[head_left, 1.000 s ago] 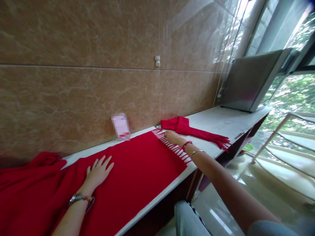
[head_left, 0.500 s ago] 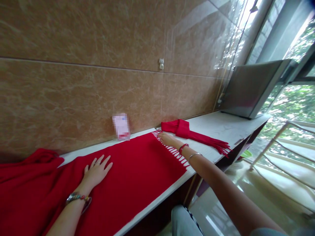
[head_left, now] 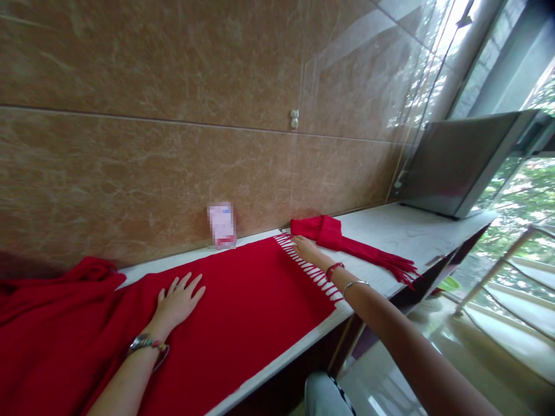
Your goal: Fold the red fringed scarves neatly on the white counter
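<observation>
A wide red scarf with a white-gapped fringe lies spread on the counter, its left part bunched in folds. My left hand rests flat on the cloth, fingers spread, holding nothing. At the far end of the fringe, my right hand touches the strands with its fingers stretched out; its fingertips are small and partly hidden. Just beyond that hand sits a second red scarf, folded over itself into a band, its tassels trailing to the right.
The white marbled counter runs along a brown tiled wall. A blurred pinkish packet leans against the wall behind the spread scarf. A grey metal box-like appliance stands at the right end, near a window and a pale metal rack.
The whole view has shifted slightly, so everything appears a little further right. My left hand stays flat on the cloth, and my right hand remains at the fringe's far end.
</observation>
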`<state>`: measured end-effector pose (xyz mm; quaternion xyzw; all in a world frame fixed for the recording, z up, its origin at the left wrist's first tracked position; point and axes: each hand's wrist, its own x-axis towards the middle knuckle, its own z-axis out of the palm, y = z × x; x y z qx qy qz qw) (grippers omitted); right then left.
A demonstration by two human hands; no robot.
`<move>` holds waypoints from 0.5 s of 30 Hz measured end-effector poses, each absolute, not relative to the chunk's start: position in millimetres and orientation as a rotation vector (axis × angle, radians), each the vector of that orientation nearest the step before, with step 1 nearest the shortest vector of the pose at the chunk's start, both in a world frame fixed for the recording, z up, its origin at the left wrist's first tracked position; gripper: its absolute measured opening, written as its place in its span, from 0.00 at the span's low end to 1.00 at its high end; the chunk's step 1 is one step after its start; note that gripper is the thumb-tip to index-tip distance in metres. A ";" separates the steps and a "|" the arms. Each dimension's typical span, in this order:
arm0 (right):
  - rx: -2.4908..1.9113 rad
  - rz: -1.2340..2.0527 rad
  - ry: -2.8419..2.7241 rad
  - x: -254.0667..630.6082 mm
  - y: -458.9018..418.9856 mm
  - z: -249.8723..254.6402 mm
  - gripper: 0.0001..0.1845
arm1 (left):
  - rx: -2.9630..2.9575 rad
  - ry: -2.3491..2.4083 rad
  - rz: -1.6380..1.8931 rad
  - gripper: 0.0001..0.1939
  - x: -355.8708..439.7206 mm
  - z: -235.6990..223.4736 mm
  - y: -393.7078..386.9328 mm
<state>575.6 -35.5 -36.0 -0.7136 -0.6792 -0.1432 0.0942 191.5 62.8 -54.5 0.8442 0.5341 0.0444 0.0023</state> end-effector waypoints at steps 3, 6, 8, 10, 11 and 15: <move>-1.892 -0.368 -2.080 532.5 -20.9 -32.5 0.20 | 2.637 1.694 0.242 0.25 189.8 -53.2 60.7; -1.724 -0.246 -2.218 488.6 -7.6 -36.9 0.25 | 2.570 1.842 0.321 0.26 184.1 -50.5 60.2; -1.737 -0.156 -2.289 470.8 -2.9 -43.2 0.27 | 2.490 1.933 0.266 0.27 178.9 -49.9 61.4; -1.808 -0.087 -2.322 464.8 -1.2 -50.3 0.27 | 2.427 1.960 0.179 0.29 174.5 -50.5 62.9; -1.838 -0.060 -2.332 465.2 -1.0 -53.8 0.26 | 2.411 1.957 0.145 0.29 173.1 -51.1 63.4; -1.855 -0.030 -2.348 474.3 -0.7 -62.9 0.26 | 2.399 1.957 0.126 0.29 173.8 -51.8 62.7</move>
